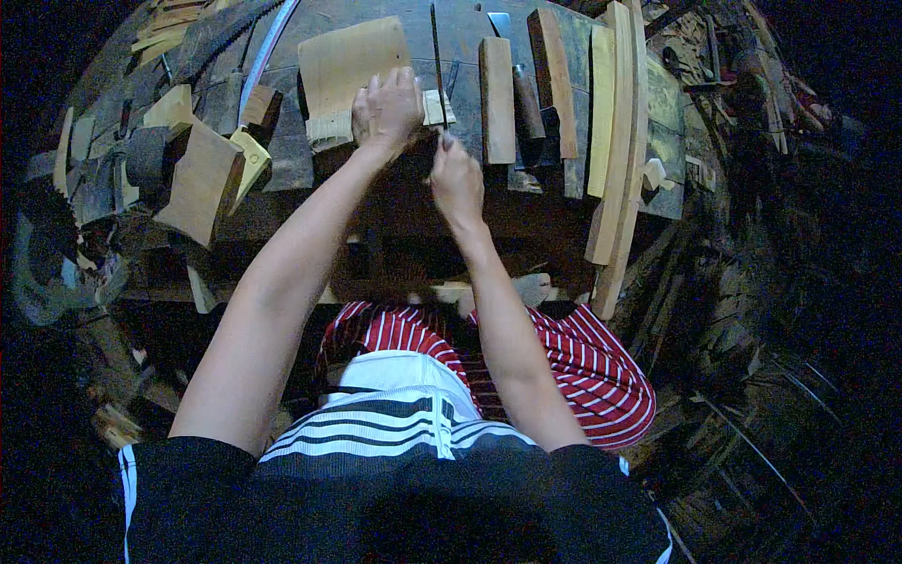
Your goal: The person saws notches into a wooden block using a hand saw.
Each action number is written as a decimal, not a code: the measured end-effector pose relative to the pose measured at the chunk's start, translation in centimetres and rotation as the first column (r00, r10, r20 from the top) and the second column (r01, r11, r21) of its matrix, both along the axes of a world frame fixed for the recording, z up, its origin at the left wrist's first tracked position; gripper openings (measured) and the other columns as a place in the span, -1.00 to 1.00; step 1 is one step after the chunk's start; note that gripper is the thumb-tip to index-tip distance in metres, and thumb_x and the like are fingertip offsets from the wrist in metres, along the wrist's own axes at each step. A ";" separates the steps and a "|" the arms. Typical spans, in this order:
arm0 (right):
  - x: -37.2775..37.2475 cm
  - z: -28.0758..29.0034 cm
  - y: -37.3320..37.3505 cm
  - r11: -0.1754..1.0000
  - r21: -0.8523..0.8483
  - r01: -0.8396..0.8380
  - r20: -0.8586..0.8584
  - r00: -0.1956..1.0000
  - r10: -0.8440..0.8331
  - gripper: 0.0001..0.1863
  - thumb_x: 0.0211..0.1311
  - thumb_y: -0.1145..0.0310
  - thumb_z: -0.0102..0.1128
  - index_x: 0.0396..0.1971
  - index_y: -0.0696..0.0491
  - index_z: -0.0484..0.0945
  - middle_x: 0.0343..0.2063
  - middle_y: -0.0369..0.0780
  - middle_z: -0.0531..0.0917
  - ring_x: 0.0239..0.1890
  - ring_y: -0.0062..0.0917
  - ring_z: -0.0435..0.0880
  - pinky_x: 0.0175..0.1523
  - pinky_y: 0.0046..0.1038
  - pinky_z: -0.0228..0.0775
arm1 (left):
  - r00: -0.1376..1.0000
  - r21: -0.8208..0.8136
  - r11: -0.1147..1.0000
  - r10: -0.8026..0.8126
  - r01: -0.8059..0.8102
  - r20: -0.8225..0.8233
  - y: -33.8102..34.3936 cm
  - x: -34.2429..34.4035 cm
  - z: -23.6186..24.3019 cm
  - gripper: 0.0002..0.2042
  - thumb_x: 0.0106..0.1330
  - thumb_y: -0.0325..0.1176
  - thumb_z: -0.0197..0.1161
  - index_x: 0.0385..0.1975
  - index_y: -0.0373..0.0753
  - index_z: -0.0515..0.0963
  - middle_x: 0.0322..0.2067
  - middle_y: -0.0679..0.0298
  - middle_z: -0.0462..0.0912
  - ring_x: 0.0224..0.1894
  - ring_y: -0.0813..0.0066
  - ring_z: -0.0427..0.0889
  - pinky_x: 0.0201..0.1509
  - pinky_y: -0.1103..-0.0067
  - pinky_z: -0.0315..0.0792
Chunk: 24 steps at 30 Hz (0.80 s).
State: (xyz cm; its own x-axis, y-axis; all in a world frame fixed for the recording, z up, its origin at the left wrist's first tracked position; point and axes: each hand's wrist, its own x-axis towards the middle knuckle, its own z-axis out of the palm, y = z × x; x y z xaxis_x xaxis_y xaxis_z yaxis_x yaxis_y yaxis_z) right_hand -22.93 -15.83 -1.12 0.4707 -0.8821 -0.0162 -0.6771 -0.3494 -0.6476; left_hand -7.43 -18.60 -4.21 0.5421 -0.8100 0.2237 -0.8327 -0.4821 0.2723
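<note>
My right hand [458, 183] is closed round the near end of a long, thin, dark-bladed tool [438, 70]. The blade points away from me and shows nearly edge-on, so whether it is a saw or a file cannot be told. It lies across the end of a small pale wood piece [437, 108]. My left hand [387, 108], fingers curled, presses down on that piece, and covers most of it. Under and beyond the left hand is a broad light wooden board [349, 66] on the dark workbench [319, 169].
Right of the blade lie a wood block [498, 99], a hammer-like tool with a round handle [528, 103], and another block [552, 80]. Long strips [615, 169] overhang the bench's near edge. At left are a curved wood piece [200, 179], a yellow piece [250, 160] and a toothed saw blade [230, 38].
</note>
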 end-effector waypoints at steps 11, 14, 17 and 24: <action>0.3 1.1 0.1 0.998 0.048 0.047 -0.009 0.999 -0.047 -0.76 0.31 0.31 -0.14 -0.28 0.16 0.46 -0.52 0.12 0.56 -0.39 0.04 0.55 -0.32 -0.02 0.36 | 0.999 -0.034 0.999 -0.021 0.023 0.048 -0.2 0.0 -0.4 -0.80 0.27 -0.18 -0.03 -0.34 -0.15 0.44 -0.34 0.23 0.54 -0.23 0.21 0.51 -0.19 0.25 0.35; 0.5 0.9 0.0 0.989 0.129 0.068 -0.074 0.996 -0.059 -0.75 0.32 0.29 -0.16 -0.30 0.13 0.46 -0.50 0.11 0.56 -0.37 0.04 0.55 -0.31 -0.02 0.36 | 0.998 -0.023 1.000 -0.013 0.014 0.069 -0.1 -0.1 -0.2 -0.81 0.26 -0.19 -0.01 -0.36 -0.15 0.44 -0.36 0.22 0.53 -0.25 0.19 0.51 -0.21 0.27 0.35; -1.1 1.2 1.7 0.953 0.276 0.124 -0.194 0.978 -0.071 -0.76 0.32 0.29 -0.15 -0.31 0.12 0.47 -0.53 0.12 0.56 -0.40 0.05 0.54 -0.32 -0.02 0.36 | 0.987 -0.128 0.991 -0.015 0.036 0.160 0.0 -0.2 -0.1 -0.82 0.28 -0.21 -0.03 -0.38 -0.15 0.45 -0.39 0.21 0.55 -0.29 0.17 0.54 -0.26 0.31 0.42; -0.3 -1.0 0.4 0.997 0.062 0.046 0.010 0.999 -0.047 -0.74 0.32 0.29 -0.15 -0.35 0.16 0.46 -0.55 0.11 0.55 -0.43 0.05 0.54 -0.37 0.01 0.34 | 0.992 -0.146 0.988 -0.028 0.046 0.126 0.1 -0.3 -0.6 -0.82 0.27 -0.21 -0.01 -0.38 -0.16 0.44 -0.41 0.21 0.53 -0.33 0.15 0.52 -0.30 0.27 0.40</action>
